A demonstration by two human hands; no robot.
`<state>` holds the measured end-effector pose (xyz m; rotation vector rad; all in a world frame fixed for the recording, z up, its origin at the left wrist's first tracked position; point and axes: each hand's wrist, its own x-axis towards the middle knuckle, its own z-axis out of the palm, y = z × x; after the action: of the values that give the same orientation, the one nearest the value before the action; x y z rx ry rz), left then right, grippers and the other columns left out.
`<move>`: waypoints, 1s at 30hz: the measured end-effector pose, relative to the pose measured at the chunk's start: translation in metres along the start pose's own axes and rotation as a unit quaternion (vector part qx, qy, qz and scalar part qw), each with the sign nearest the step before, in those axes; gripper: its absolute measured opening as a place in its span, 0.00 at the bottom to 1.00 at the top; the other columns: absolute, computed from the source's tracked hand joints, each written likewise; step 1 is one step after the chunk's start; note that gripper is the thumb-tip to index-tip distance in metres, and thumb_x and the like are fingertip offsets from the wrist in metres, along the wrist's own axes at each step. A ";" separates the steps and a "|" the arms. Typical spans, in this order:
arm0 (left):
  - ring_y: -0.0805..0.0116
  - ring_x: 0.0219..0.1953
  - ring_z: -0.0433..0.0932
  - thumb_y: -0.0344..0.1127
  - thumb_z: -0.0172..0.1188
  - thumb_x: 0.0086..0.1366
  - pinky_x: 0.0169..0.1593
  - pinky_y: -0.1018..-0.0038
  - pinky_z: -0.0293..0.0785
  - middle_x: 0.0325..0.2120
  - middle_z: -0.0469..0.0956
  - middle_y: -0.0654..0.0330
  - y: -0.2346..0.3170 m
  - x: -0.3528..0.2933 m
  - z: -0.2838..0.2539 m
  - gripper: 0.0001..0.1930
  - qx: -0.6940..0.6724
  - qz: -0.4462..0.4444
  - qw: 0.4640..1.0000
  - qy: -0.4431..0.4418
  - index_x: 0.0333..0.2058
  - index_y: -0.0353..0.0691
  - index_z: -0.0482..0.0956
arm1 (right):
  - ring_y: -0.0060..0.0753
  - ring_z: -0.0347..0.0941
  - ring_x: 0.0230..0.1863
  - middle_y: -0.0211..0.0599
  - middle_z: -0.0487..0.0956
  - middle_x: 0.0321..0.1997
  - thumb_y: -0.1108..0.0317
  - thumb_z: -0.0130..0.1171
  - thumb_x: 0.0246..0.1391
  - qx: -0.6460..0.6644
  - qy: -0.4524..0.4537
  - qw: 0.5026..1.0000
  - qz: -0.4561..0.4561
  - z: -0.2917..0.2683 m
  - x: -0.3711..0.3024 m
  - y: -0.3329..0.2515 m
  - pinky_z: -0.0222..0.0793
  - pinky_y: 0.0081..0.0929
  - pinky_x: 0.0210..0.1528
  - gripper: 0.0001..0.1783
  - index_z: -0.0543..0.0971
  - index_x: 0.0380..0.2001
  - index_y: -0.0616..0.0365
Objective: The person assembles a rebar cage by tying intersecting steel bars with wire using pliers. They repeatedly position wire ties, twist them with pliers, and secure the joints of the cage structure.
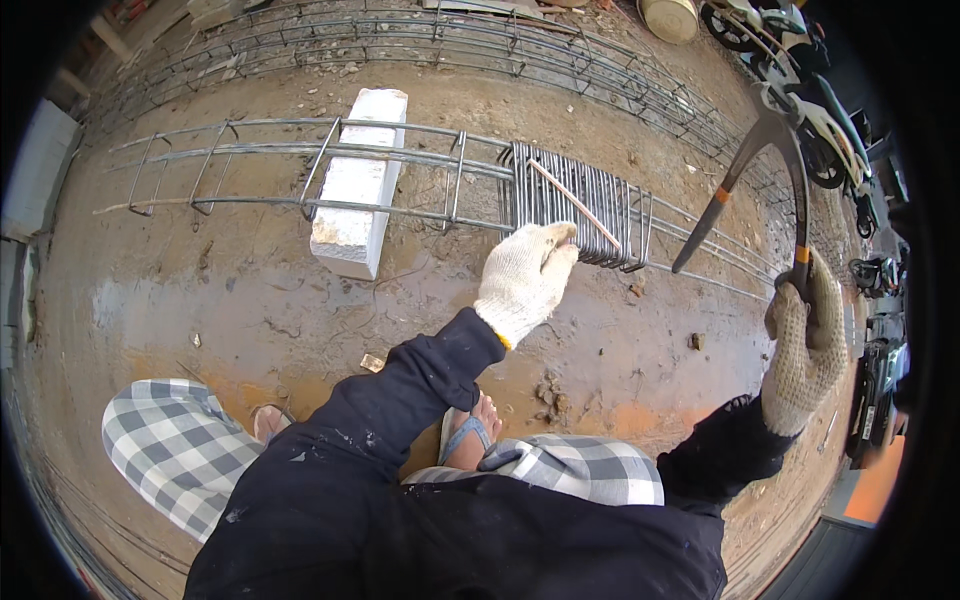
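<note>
A long cage of steel rebar [270,203] lies across in front of me, with a tight stack of bent stirrups [600,200] bunched on its bars right of the middle. At the near edge of the stack is my left hand [530,275] in a white knit glove, its fingers closed; whatever they pinch is hidden. A thin pale reddish stick [575,205] lies slanted over the stirrups. On the right, my gloved right hand [805,350] grips one handle of a pair of pincers [772,140], whose handles are spread apart, the other pointing down toward the bars.
A white block [355,200] sits under the cage's left part. Another rebar cage [400,45] lies farther back. Wet mud [290,310] covers the ground before my sandalled feet [470,435]. Motorbikes [820,130] and a bucket [670,18] stand at the right and far right.
</note>
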<state>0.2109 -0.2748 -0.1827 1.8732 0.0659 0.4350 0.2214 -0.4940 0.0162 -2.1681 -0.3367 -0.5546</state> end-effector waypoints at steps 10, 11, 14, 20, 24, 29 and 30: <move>0.55 0.45 0.81 0.54 0.44 0.73 0.52 0.58 0.78 0.50 0.76 0.45 -0.035 -0.093 -0.012 0.29 -0.679 -0.287 0.666 -0.111 0.62 0.39 0.65 | 0.28 0.74 0.24 0.38 0.75 0.23 0.74 0.55 0.54 -0.277 -0.445 0.851 0.026 0.115 0.008 -0.089 0.70 0.28 0.28 0.16 0.78 0.47 0.64; 0.57 0.44 0.81 0.53 0.44 0.73 0.50 0.59 0.79 0.49 0.77 0.47 -0.044 -0.094 -0.010 0.28 -0.708 -0.299 0.627 -0.128 0.61 0.39 0.67 | 0.37 0.78 0.27 0.45 0.76 0.22 0.72 0.56 0.53 -0.314 -0.462 0.829 0.037 0.129 0.009 -0.092 0.73 0.34 0.32 0.14 0.79 0.44 0.63; 0.59 0.41 0.82 0.56 0.42 0.73 0.46 0.60 0.80 0.46 0.79 0.51 -0.067 -0.091 -0.002 0.29 -0.800 -0.327 0.485 -0.131 0.56 0.35 0.71 | 0.55 0.79 0.36 0.52 0.80 0.30 0.68 0.57 0.52 -0.393 -0.498 0.772 -0.043 0.158 -0.001 -0.098 0.73 0.39 0.39 0.14 0.80 0.41 0.60; 0.55 0.42 0.81 0.75 0.44 0.61 0.50 0.50 0.75 0.47 0.79 0.54 -0.104 -0.064 -0.023 0.41 -0.856 -0.326 0.393 -0.078 0.54 0.44 0.75 | 0.56 0.79 0.35 0.53 0.80 0.28 0.63 0.56 0.52 -0.445 -0.528 0.722 -0.039 0.181 -0.019 -0.094 0.74 0.41 0.39 0.14 0.82 0.39 0.56; 0.53 0.43 0.81 0.74 0.46 0.61 0.47 0.53 0.76 0.47 0.79 0.54 -0.095 -0.045 -0.037 0.38 -0.865 -0.292 0.399 -0.089 0.52 0.46 0.75 | 0.54 0.78 0.32 0.52 0.79 0.26 0.63 0.56 0.51 -0.422 -0.525 0.739 -0.018 0.186 -0.012 -0.098 0.73 0.40 0.36 0.14 0.82 0.38 0.57; 0.51 0.42 0.81 0.71 0.45 0.63 0.36 0.58 0.74 0.50 0.76 0.51 -0.074 -0.047 -0.030 0.36 -0.933 -0.230 0.268 -0.070 0.54 0.47 0.73 | 0.49 0.78 0.27 0.50 0.78 0.23 0.62 0.56 0.51 -0.426 -0.544 0.722 -0.008 0.193 0.003 -0.107 0.73 0.39 0.34 0.14 0.83 0.37 0.57; 0.51 0.42 0.81 0.71 0.44 0.64 0.36 0.59 0.74 0.50 0.76 0.51 -0.072 -0.049 -0.030 0.36 -0.934 -0.219 0.274 -0.069 0.54 0.47 0.72 | 0.48 0.78 0.26 0.49 0.78 0.23 0.62 0.56 0.51 -0.431 -0.550 0.715 -0.018 0.194 0.004 -0.107 0.73 0.39 0.34 0.14 0.83 0.37 0.56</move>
<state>0.1675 -0.2359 -0.2540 -0.6277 -0.0607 -0.2110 0.2322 -0.2743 -0.0138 -3.2078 -0.8698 0.8768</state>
